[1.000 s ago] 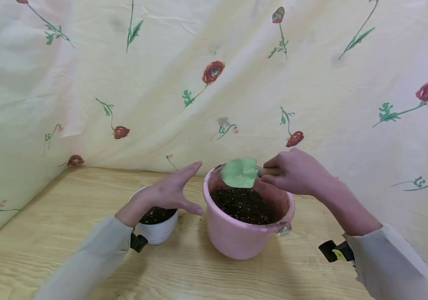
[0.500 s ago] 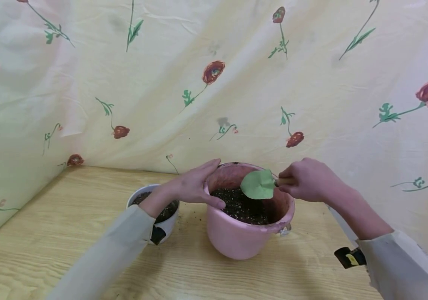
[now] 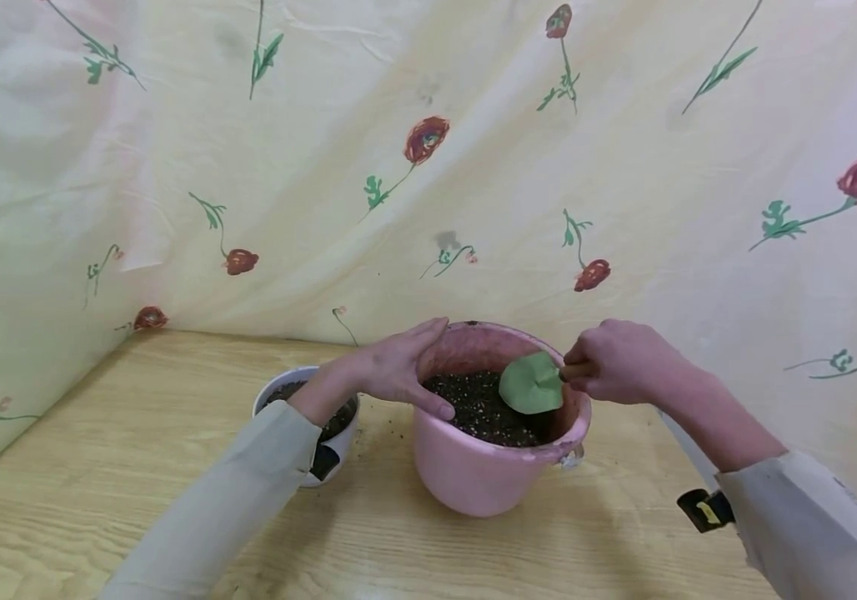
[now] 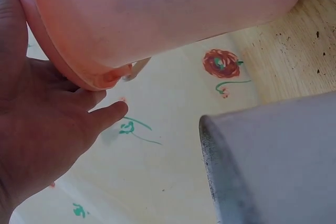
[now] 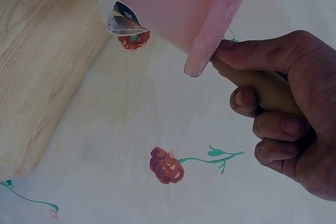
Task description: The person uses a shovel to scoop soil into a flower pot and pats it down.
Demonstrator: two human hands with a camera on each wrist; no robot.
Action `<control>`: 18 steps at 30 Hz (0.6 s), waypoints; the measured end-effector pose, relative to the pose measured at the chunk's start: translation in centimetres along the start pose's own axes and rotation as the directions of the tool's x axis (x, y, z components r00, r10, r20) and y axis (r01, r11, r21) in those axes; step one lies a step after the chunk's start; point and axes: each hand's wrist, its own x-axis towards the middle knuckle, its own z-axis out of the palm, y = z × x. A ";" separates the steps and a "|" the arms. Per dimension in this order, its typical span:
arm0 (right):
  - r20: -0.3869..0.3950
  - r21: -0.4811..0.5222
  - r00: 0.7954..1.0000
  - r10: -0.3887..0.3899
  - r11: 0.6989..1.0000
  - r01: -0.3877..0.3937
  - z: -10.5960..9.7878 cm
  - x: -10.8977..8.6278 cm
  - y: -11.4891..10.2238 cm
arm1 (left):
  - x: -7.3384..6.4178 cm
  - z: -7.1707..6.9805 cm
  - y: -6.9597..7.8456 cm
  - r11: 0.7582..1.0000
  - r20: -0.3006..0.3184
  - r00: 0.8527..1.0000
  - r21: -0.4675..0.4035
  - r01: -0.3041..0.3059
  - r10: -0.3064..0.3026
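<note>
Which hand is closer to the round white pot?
Left. The left hand is just past the round white pot, touching the round pink bucket; the right hand is farther, across that bucket.

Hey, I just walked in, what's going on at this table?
A person's right hand grips the handle of a green trowel, its blade inside a pink bucket of dark soil. Whether the blade touches the soil is hard to tell. The left hand rests on the bucket's left side at the rim. A smaller white pot, also holding soil, stands left of the bucket, partly behind the left arm.
</note>
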 end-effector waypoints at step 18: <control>0.115 -0.151 0.993 -0.023 0.988 0.040 -0.6 2.3 -3.1 | 0.2 -0.1 -0.5 0.999 0.037 0.998 -0.011 -0.041 0.041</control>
